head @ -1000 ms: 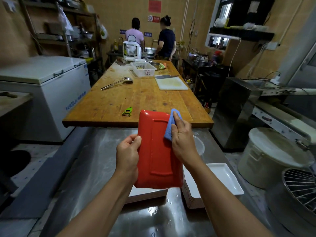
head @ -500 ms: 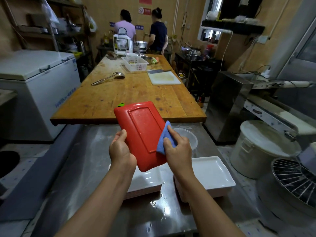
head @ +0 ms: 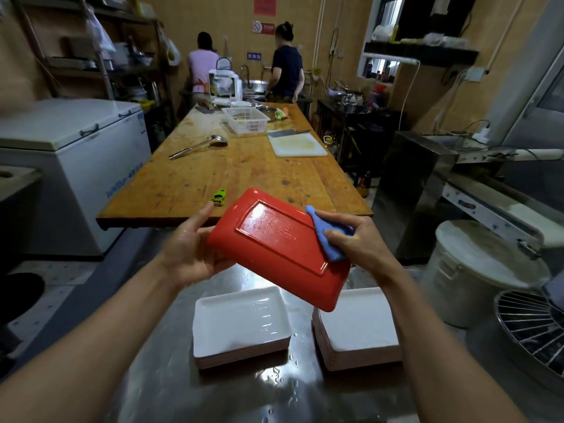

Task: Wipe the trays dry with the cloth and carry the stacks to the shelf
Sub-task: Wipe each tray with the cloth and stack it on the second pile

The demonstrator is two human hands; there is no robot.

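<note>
Both hands busy; left hand grips tray, right hand pinches cloth

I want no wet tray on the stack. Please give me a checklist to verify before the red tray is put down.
1. Left hand grips the red tray firmly at its edge: ok.
2. Blue cloth is pressed on the tray by the right hand: ok.
3. Tray underside is dry: not ok, its middle still glistens.
4. Tray inner side is dry: cannot tell, it faces down.
5. Left stack is ready to receive it: not ok, its top tray shows water.
6. Steel counter is dry: not ok, droplets lie there.
</note>
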